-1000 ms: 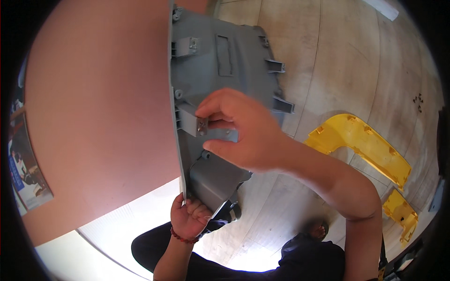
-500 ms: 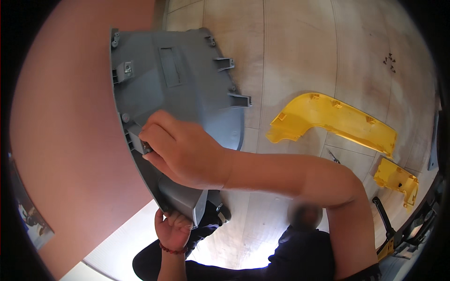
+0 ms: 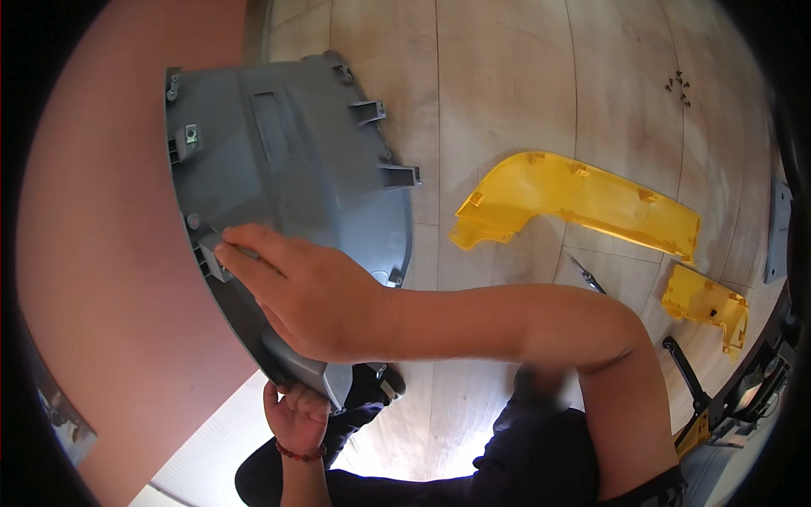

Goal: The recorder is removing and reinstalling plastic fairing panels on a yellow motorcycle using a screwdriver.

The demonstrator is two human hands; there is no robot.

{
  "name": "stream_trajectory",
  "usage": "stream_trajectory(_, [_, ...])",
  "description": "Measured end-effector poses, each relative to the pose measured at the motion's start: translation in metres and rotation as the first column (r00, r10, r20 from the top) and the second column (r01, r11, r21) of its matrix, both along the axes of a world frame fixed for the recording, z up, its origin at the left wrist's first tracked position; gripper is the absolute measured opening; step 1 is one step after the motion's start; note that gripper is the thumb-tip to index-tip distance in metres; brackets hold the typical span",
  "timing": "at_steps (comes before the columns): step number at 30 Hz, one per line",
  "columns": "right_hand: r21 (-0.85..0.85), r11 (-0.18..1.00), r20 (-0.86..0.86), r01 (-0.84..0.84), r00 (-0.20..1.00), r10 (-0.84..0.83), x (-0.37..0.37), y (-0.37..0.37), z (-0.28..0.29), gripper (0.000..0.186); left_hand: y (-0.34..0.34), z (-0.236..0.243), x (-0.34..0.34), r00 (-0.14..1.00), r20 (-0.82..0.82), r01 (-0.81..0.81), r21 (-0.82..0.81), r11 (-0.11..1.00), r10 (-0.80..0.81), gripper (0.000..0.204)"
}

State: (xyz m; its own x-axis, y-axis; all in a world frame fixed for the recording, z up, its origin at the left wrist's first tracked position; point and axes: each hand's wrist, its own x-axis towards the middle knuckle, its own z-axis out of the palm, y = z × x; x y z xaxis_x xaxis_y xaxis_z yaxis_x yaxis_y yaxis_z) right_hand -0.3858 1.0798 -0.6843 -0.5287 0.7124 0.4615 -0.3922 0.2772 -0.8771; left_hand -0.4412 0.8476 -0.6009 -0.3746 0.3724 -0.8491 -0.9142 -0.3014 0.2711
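Observation:
A large grey moulded plastic panel point(image 3: 325, 169) stands with its ribbed inner side toward me, tabs along its right edge. My left hand point(image 3: 297, 418), with a red bead bracelet, has its fingers curled round the panel's lower end. My right hand point(image 3: 308, 291) reaches across it, fingers together at a small bracket point(image 3: 218, 269) on the left edge. Whatever lies under those fingertips is hidden. Farther up the same edge, a small metal clip point(image 3: 191, 133) sits in another bracket.
On the wood-look floor to the right lie a curved yellow plastic cover point(image 3: 583, 198), a smaller yellow piece point(image 3: 705, 304) and a thin pen-like tool point(image 3: 586, 275). Several small dark screws point(image 3: 678, 88) are scattered at the far right. A reddish-brown surface point(image 3: 101, 211) borders the panel's left side.
The view has shifted, so panel and floor pieces appear farther left. My right hand's fingers have straightened from a tight pinch and lie over the bracket. My left hand keeps its hold.

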Motion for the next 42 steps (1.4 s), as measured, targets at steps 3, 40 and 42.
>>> stream_trajectory(3, [0.021,1.000,0.038,-0.022,0.999,0.022,0.008,0.002,0.000,0.049,0.003,-0.002,0.000,0.999,0.026,-0.044,0.028,0.999,0.043,0.025])
stream_trajectory(40, [-0.526,0.819,-0.039,-0.229,0.969,0.246,0.012,0.055,0.026,0.030,0.028,0.023,0.009,0.956,-0.248,0.152,-0.032,0.988,-0.156,0.040])
stream_trajectory(42, [-0.514,0.827,-0.105,-0.227,0.974,0.202,0.014,0.057,0.023,0.028,0.031,0.024,0.011,0.943,-0.283,0.172,-0.045,0.984,-0.178,0.041])
